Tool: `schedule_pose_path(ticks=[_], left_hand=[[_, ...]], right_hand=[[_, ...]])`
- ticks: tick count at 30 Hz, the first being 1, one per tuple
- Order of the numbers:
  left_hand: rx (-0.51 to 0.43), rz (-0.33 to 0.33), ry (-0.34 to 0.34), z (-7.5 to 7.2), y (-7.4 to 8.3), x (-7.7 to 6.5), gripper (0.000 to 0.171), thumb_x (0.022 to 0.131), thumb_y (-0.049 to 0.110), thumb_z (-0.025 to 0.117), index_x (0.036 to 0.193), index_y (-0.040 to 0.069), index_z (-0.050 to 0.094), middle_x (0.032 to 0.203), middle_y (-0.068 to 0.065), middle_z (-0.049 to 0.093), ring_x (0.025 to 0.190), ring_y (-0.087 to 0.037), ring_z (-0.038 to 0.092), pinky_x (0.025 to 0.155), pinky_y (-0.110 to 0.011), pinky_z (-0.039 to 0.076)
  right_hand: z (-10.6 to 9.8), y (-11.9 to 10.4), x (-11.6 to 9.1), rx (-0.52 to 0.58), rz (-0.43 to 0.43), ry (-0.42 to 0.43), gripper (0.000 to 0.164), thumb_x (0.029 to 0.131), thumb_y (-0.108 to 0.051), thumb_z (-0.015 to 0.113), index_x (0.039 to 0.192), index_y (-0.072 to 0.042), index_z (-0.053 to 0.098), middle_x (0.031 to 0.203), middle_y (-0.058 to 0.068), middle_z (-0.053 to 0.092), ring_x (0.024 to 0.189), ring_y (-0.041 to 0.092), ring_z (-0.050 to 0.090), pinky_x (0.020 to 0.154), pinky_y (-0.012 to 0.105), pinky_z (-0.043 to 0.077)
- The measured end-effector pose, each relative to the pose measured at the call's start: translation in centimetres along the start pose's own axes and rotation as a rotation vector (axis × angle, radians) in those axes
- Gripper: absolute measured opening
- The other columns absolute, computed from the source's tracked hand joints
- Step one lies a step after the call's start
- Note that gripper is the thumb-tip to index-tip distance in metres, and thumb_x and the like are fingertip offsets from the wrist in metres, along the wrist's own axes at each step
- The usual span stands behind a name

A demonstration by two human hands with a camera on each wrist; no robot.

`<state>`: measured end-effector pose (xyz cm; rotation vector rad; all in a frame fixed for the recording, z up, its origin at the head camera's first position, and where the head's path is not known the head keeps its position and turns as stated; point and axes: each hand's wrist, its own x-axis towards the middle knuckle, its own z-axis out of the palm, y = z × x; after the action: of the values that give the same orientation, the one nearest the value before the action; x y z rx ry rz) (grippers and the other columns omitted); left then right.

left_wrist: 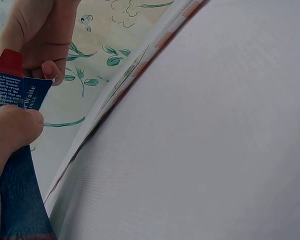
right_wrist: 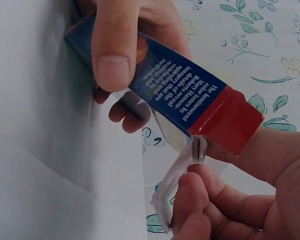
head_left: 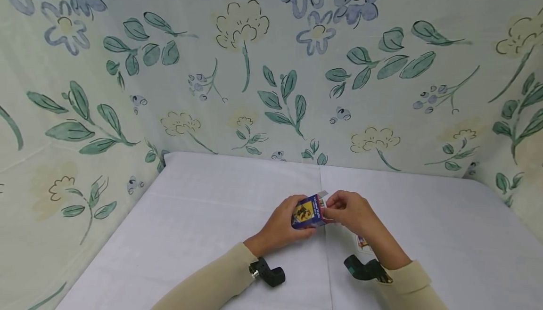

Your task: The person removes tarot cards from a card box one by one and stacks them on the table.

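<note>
My left hand (head_left: 282, 223) grips a blue tarot card box (head_left: 306, 212) with a yellow picture panel, its thumb (right_wrist: 115, 60) laid across the printed side. The box is tilted, and its end is open. A red side flap (right_wrist: 232, 122) sticks out there, and a pale flap (right_wrist: 172, 182) bends away below it. My right hand (head_left: 351, 211) is at this open end, with curled fingers (right_wrist: 192, 192) pinching the pale flap. Beneath the right wrist, a colourful white-edged card (head_left: 363, 244) lies on the table, partly hidden by the forearm.
A white cloth covers the table (head_left: 212, 197), with a crease running down its middle. Floral fabric (head_left: 271, 65) hangs behind it and at both sides. Black wrist cameras (head_left: 271, 274) are strapped over both sleeves.
</note>
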<state>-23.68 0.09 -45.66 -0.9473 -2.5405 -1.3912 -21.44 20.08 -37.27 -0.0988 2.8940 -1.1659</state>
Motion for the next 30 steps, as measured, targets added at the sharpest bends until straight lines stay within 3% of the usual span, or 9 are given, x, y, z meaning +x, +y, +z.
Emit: schedule_pose_path(ticks=[16, 30], left_hand=[[0.017, 0.021, 0.006, 0.1, -0.1, 0.0, 0.073, 0.082, 0.041, 0.075, 0.140, 0.016, 0.039, 0.127, 0.001, 0.051, 0.107, -0.008, 0.049, 0.092, -0.026, 0.045], [0.007, -0.025, -0.009, 0.0, 0.1, 0.0, 0.074, 0.082, 0.041, 0.075, 0.141, 0.018, 0.038, 0.130, 0.002, 0.049, 0.111, -0.008, 0.048, 0.096, -0.028, 0.044]], right_hand=[[-1.0, -0.2, -0.1, -0.010, 0.039, -0.021, 0.029, 0.084, -0.030, 0.074, 0.101, -0.006, 0.071, 0.082, 0.002, 0.067, 0.072, 0.020, 0.057, 0.063, 0.030, 0.050], [-1.7, -0.2, -0.2, -0.008, 0.024, -0.026, 0.028, 0.085, -0.024, 0.073, 0.105, -0.004, 0.069, 0.080, 0.004, 0.067, 0.068, 0.022, 0.060, 0.060, 0.030, 0.052]])
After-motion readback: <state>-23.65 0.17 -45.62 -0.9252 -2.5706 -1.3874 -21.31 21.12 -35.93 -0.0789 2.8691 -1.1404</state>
